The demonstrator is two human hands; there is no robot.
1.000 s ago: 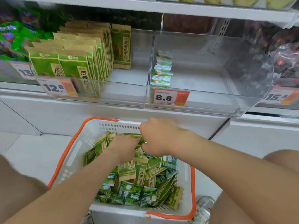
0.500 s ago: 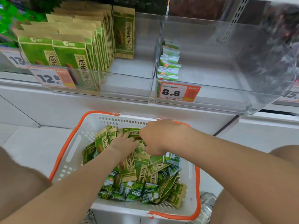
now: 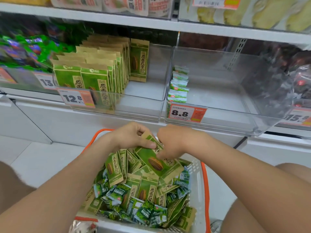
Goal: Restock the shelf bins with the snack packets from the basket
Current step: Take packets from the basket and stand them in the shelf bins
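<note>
The 12.8 bin [image 3: 148, 105] holds matching packets [image 3: 87, 78] upright, with room at its right. The left hand [image 3: 133, 137] pinches a seed packet [image 3: 156, 163] that the right hand [image 3: 175, 142] also pinches, over the basket [image 3: 196, 179]: pick-up step. Next, it likely needs raising into that bin, upright

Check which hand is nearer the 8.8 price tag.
Right. The right hand is just below the 8.8 tag, slightly left of it. The left hand is further left, below the neighbouring bin. Both hold a packet.
</note>
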